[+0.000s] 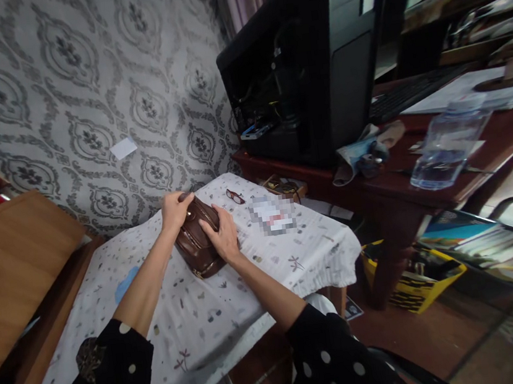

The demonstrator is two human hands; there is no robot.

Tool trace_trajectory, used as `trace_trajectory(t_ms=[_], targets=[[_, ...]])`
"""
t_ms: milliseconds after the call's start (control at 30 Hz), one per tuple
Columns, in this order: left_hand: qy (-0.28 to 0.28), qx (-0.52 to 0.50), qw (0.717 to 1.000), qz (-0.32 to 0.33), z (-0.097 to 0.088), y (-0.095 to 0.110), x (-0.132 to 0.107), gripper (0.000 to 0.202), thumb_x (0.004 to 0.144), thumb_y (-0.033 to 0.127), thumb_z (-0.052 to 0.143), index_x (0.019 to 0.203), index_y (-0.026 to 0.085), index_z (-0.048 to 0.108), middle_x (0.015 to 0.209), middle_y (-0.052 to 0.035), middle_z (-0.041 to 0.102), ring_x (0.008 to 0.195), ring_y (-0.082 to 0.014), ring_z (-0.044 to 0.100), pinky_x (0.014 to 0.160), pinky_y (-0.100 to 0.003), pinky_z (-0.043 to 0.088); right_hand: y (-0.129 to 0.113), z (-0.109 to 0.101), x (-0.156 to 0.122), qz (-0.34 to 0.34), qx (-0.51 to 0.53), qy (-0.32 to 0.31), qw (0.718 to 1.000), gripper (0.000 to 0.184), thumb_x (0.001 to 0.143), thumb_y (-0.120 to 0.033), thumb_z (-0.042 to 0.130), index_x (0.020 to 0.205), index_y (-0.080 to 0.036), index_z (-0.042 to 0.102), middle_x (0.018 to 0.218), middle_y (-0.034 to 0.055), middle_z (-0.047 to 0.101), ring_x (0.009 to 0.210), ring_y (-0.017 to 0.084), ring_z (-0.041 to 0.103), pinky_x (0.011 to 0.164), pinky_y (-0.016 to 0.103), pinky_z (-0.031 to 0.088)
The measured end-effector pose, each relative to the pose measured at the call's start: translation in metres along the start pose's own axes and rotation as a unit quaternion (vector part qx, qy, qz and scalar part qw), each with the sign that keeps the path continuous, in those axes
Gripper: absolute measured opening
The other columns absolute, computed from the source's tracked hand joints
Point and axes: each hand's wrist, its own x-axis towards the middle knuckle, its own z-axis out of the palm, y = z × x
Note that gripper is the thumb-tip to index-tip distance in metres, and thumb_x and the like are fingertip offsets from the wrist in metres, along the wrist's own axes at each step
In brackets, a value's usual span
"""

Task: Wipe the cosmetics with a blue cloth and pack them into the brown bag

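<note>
A brown leather bag [197,249] with zippers rests on a table under a white patterned cloth [163,346]. My left hand [174,213] grips its upper left corner, thumb across the top. On the right side of the bag, my right hand [224,234] is wrapped round it with the thumb on its upper face. What the bag holds is hidden. Beyond my right hand lies a pair of eyeglasses [235,196], and a blurred-out white item [272,215] sits to the right of the bag.
Against the right side stands a dark red desk [405,183] with an open black computer case [298,75] and a clear plastic container [447,143]. A yellow and black box [418,290] is on the floor. To the left is a wooden panel [26,264]; patterned wallpaper [84,82] is behind.
</note>
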Motion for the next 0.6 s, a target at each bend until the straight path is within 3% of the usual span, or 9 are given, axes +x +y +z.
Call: trace_trajectory(t_ms=[233, 367, 500, 600], targets=[[0.011, 0.025, 0.999, 0.029, 0.003, 0.013, -0.033, 0.028, 0.089, 0.040, 0.055, 0.071, 0.020, 0.063, 0.071, -0.0010, 0.061, 0.071, -0.0175, 0.056, 0.071, -0.028, 0.043, 0.005, 0.002, 0.005, 0.015, 0.044, 0.012, 0.999, 0.057, 0.087, -0.054, 0.065, 0.130, -0.017, 0.060, 0.129, 0.0143, 0.066, 0.120, 0.028, 0.061, 0.106, 0.044, 0.046], [0.013, 0.080, 0.994, 0.067, 0.004, 0.022, -0.053, 0.021, 0.095, 0.035, 0.051, 0.087, 0.020, 0.065, 0.094, -0.0073, 0.068, 0.093, -0.0232, 0.061, 0.088, -0.034, 0.045, 0.009, -0.001, 0.010, 0.011, 0.066, 0.006, 0.998, 0.044, 0.097, -0.048, 0.051, 0.123, -0.016, 0.064, 0.124, 0.0130, 0.070, 0.116, 0.025, 0.064, 0.104, 0.040, 0.048], [-0.011, 0.281, 0.950, 0.137, 0.006, 0.027, -0.069, 0.022, 0.099, 0.031, 0.045, 0.099, 0.020, 0.064, 0.105, -0.0128, 0.068, 0.106, -0.0298, 0.058, 0.091, -0.040, 0.042, 0.010, -0.004, 0.013, -0.001, 0.067, 0.009, 0.998, 0.040, 0.102, -0.042, 0.041, 0.119, -0.017, 0.067, 0.121, 0.0106, 0.072, 0.114, 0.023, 0.065, 0.103, 0.038, 0.048], [-0.023, 0.346, 0.923, 0.169, 0.005, 0.028, -0.074, 0.023, 0.100, 0.029, 0.042, 0.105, 0.020, 0.063, 0.109, -0.0139, 0.067, 0.108, -0.0306, 0.057, 0.091, -0.042, 0.041, 0.010, -0.006, 0.013, 0.001, 0.050, 0.008, 0.999, 0.041, 0.103, -0.043, 0.039, 0.119, -0.019, 0.068, 0.120, 0.0085, 0.073, 0.111, 0.023, 0.067, 0.100, 0.036, 0.049]])
